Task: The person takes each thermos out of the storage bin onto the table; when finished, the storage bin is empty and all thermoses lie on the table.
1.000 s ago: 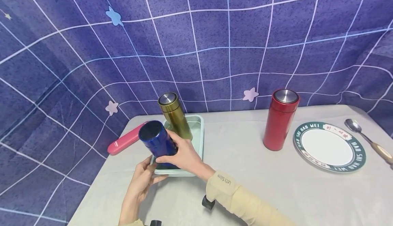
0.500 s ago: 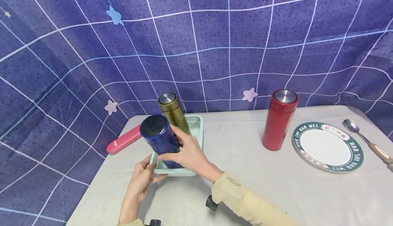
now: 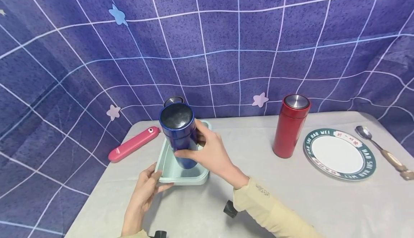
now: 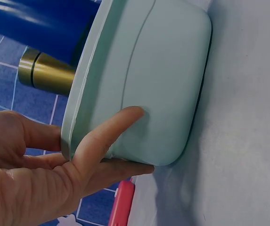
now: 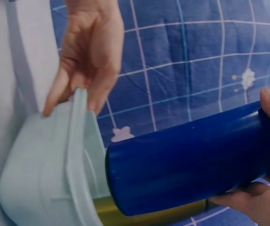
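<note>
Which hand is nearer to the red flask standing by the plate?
The right. The right hand grips the blue flask over the green tray, with bare table between it and the red flask. The left hand holds the tray's near-left corner, farther away.

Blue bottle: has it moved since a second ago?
Yes. The blue bottle, gripped by the right hand, has risen and gone upright over the tray, now hiding the gold bottle.

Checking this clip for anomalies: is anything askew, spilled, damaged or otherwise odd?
Nothing spilled or damaged. The right hand holds the blue flask clear above the mint tray, whose near corner the left hand grips. The gold flask stands in the tray; the red flask stands upright.
</note>
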`<action>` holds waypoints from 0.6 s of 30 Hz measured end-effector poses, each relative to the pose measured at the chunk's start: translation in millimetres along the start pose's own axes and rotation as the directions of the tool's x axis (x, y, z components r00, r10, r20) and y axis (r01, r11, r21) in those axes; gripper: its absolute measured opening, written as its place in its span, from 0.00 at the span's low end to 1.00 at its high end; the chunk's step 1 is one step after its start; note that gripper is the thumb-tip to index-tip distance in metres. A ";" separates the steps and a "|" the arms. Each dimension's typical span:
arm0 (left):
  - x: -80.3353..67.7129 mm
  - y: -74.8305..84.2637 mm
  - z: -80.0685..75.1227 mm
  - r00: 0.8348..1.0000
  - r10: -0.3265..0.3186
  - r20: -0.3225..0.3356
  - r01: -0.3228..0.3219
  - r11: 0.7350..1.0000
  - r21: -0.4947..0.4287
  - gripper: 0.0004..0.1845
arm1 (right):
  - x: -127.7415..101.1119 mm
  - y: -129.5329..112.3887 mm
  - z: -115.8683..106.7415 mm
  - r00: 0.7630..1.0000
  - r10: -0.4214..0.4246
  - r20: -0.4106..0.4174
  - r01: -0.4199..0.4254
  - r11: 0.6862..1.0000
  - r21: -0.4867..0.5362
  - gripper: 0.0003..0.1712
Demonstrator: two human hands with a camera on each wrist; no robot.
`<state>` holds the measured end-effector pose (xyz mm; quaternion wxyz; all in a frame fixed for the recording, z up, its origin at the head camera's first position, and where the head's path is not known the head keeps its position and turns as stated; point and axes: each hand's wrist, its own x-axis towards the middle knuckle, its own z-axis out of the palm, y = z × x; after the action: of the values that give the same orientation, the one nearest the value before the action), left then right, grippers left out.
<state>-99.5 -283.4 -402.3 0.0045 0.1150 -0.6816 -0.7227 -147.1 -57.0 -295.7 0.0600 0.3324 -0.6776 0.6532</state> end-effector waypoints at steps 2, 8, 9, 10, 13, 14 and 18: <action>0.5 0.2 0.0 1.000 -0.003 -0.005 0.003 1.000 0.004 0.26 | 0.0 3.6 -5.6 1.000 -0.018 -0.019 0.018 1.000 0.018 0.43; 0.5 0.7 0.1 1.000 -0.008 -0.016 0.009 1.000 0.016 0.27 | 0.2 31.6 -27.0 0.993 -0.018 -0.118 0.020 1.000 0.020 0.39; 0.3 0.8 0.1 1.000 -0.007 -0.016 0.007 1.000 0.021 0.27 | -0.1 34.0 -31.6 0.990 -0.013 -0.138 0.015 1.000 0.009 0.39; 0.0 0.8 0.0 1.000 -0.006 -0.015 0.006 1.000 0.023 0.27 | -0.3 35.9 -36.4 0.988 -0.009 -0.156 0.008 1.000 -0.003 0.38; 0.1 0.3 0.2 1.000 -0.009 -0.016 0.010 1.000 0.021 0.27 | -0.7 39.9 -50.9 0.980 0.000 -0.197 -0.002 1.000 -0.010 0.37; 0.3 0.1 0.3 1.000 -0.011 -0.018 0.012 1.000 0.021 0.27 | -1.1 40.8 -55.6 0.978 0.009 -0.208 -0.012 1.000 -0.009 0.37; 1.3 -0.5 0.7 1.000 -0.020 -0.022 0.021 1.000 0.019 0.27 | -2.1 45.1 -72.9 0.972 0.029 -0.234 -0.029 1.000 0.005 0.38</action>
<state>-100.8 -282.9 -403.0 0.0033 0.1298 -0.6873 -0.7147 -195.1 7.9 -324.8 0.1295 0.2432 -0.6700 0.6894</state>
